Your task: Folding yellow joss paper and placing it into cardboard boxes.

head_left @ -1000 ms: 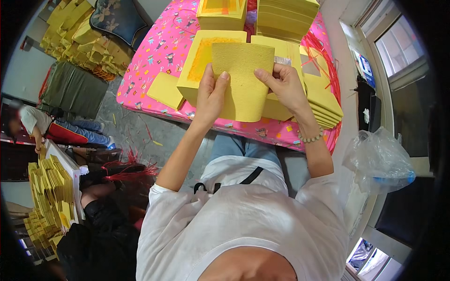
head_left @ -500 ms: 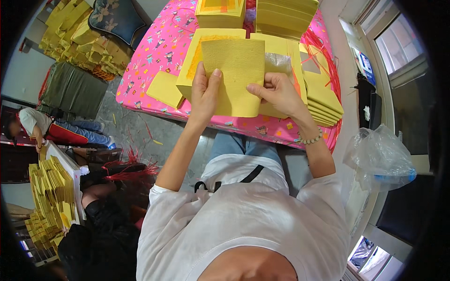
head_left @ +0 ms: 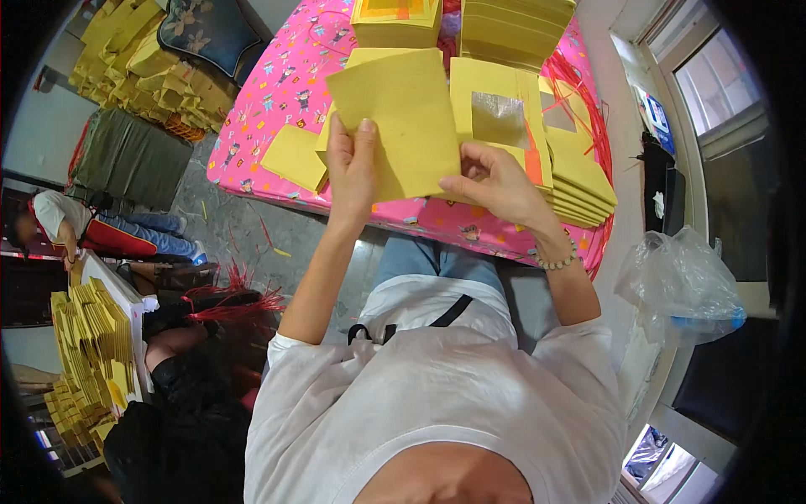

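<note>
A yellow paper sheet (head_left: 401,122) is held up over the near edge of the pink bed, tilted to the left. My left hand (head_left: 351,172) grips its left side, thumb on the front face and fingers behind. At the lower right edge of the sheet, my right hand (head_left: 497,183) pinches with thumb and bent fingers. Just beyond my right hand lies a stack of yellow paper with a silver foil square (head_left: 499,119) and an orange-red strip on top. The sheet covers part of another yellow stack behind it.
Further yellow stacks (head_left: 514,35) stand at the back of the patterned pink bed cover (head_left: 277,105). Red plastic strands (head_left: 594,118) trail down its right side. At left, a person (head_left: 109,227) bends by a white table heaped with folded yellow paper (head_left: 92,332). A clear plastic bag (head_left: 680,286) hangs at right.
The sheet has tilted and shifted up and left, uncovering the foil square. My left hand has moved slightly left; my right hand stays at its lower right edge.
</note>
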`<state>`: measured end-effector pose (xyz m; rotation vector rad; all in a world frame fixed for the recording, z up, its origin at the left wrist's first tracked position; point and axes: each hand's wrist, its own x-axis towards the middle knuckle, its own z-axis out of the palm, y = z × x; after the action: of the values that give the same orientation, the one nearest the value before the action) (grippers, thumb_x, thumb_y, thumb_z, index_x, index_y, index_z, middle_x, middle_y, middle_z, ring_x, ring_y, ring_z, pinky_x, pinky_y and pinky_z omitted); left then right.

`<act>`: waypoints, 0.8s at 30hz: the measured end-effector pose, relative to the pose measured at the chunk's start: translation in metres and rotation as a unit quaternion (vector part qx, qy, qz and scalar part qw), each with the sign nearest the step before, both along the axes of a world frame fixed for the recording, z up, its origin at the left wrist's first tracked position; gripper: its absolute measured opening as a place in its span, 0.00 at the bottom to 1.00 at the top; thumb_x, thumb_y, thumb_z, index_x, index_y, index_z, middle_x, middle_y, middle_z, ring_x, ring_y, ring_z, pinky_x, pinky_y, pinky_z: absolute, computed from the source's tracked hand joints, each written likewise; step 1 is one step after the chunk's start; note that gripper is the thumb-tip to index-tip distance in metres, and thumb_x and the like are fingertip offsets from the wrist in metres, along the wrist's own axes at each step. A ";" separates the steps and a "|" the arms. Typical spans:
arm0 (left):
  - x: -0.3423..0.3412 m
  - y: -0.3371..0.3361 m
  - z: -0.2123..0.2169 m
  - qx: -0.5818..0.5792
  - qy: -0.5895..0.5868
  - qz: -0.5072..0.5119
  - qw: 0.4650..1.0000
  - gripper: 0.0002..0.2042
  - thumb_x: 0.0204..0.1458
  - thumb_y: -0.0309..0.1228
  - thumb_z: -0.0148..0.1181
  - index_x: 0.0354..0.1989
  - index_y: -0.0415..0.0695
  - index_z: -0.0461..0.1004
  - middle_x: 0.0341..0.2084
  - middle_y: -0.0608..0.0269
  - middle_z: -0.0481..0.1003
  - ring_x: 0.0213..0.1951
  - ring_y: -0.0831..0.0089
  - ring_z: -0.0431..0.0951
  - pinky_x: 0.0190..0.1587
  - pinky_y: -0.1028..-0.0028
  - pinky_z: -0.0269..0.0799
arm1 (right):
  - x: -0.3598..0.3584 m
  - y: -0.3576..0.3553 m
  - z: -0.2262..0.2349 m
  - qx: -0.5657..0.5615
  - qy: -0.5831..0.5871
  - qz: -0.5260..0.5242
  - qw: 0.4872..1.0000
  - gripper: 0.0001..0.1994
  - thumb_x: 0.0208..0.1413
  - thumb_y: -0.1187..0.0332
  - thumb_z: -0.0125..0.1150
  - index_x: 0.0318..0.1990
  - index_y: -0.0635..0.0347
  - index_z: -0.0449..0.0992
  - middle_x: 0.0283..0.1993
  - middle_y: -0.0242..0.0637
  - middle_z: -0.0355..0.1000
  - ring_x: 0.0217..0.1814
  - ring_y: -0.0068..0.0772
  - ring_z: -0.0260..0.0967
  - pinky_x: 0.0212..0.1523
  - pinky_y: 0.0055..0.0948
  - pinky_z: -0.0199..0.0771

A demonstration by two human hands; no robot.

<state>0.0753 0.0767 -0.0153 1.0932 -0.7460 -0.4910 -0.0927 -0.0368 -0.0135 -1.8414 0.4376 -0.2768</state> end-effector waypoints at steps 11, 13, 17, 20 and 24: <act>-0.008 0.016 -0.007 0.043 0.005 -0.026 0.999 0.14 0.61 0.28 0.44 0.54 0.39 0.61 0.43 0.63 0.70 0.45 0.81 0.69 0.48 0.77 0.65 | 0.017 -0.009 0.028 0.071 -0.081 -0.092 0.990 0.12 0.56 0.63 0.59 0.38 0.64 0.74 0.30 0.26 0.71 0.30 0.12 0.66 0.30 0.16 0.67; -0.014 0.018 -0.009 0.043 -0.023 -0.054 0.997 0.14 0.61 0.28 0.44 0.54 0.38 0.60 0.43 0.63 0.70 0.45 0.81 0.69 0.47 0.78 0.65 | 0.024 -0.024 0.025 0.059 -0.089 -0.095 0.990 0.13 0.58 0.61 0.57 0.39 0.63 0.74 0.31 0.25 0.72 0.32 0.12 0.67 0.32 0.17 0.70; -0.003 0.027 -0.014 0.071 -0.026 -0.067 0.995 0.16 0.61 0.28 0.45 0.56 0.38 0.60 0.45 0.63 0.71 0.45 0.81 0.69 0.48 0.79 0.65 | 0.032 -0.026 0.022 0.023 -0.057 -0.064 0.996 0.12 0.59 0.62 0.56 0.41 0.62 0.74 0.30 0.25 0.72 0.34 0.13 0.68 0.32 0.17 0.71; 0.008 0.038 -0.008 0.069 -0.011 -0.038 0.997 0.16 0.61 0.28 0.46 0.55 0.38 0.61 0.46 0.64 0.71 0.46 0.80 0.70 0.49 0.78 0.65 | 0.037 -0.015 0.025 0.077 -0.078 -0.055 0.992 0.12 0.59 0.62 0.56 0.42 0.63 0.74 0.32 0.26 0.72 0.36 0.14 0.68 0.32 0.18 0.71; 0.054 0.060 -0.003 0.081 0.059 0.033 0.994 0.16 0.60 0.29 0.48 0.56 0.39 0.63 0.47 0.63 0.72 0.47 0.77 0.72 0.50 0.76 0.66 | 0.038 -0.013 0.009 -0.024 -0.108 -0.054 0.992 0.13 0.57 0.65 0.58 0.45 0.63 0.72 0.38 0.31 0.72 0.38 0.21 0.70 0.37 0.22 0.71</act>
<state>0.1294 0.1364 -0.0181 1.2257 -0.5712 -0.5621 -0.0545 -0.0501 -0.0048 -1.8136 0.3827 -0.5586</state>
